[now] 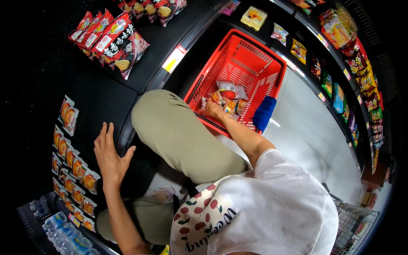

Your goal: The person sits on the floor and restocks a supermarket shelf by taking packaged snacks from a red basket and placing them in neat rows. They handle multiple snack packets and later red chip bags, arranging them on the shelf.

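My left hand [111, 156] is over the black shelf [105, 105] with its thumb spread from the fingers and nothing in it. Just left of it stand rows of small clear-wrapped round snacks [78, 167], apart from the fingertips. My right hand [213, 108] reaches down into a red plastic shopping basket [195, 95]. Its fingers curl among several wrapped packets [230, 103] at the basket's near end; whether they grip one is hidden. A packet with a red round item [228, 94] lies just beyond the hand. A dark blue cloth [264, 113] hangs over the basket's right rim.
Red chip bags [118, 47] stand farther back on the shelf, behind a price tag [174, 59] on its edge. Across the pale floor [299, 127], curved-looking shelves hold snack bags [326, 83]. My bent knee [153, 118] lies between my hands. A wire cart [353, 223] is at lower right.
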Available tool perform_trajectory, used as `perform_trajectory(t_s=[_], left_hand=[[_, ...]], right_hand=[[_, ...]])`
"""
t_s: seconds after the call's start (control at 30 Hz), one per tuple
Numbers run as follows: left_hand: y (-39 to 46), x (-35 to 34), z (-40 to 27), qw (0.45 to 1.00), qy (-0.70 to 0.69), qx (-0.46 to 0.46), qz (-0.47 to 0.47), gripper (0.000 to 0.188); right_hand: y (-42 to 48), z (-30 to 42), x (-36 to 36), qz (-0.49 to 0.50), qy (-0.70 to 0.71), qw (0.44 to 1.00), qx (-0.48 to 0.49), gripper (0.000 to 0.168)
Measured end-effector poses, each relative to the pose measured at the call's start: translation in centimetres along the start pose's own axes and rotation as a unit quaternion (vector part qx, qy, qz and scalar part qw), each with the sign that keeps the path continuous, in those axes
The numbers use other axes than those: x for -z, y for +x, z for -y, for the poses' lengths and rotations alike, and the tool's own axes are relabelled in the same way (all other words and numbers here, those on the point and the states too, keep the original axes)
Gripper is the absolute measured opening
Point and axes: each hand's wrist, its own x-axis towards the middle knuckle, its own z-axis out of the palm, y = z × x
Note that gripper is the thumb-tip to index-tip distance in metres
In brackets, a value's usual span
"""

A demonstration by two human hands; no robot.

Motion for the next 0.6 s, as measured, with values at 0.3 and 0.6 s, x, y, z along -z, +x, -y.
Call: perform_trajectory(t_s=[0.3,0.6], left_hand=[[-0.1,-0.2,0.1,1.0,-0.008,0.013,0.013,0.09],[0.3,0.3,-0.2,1.0,-0.015,0.002,0.012,0.09]], right_hand=[[1.4,-0.2,-1.2,-0.005,0.072,0.997,-0.04,0.086],[4.2,-4.5,-2.7,0.042,0.442,0.892,-0.078,0.043]])
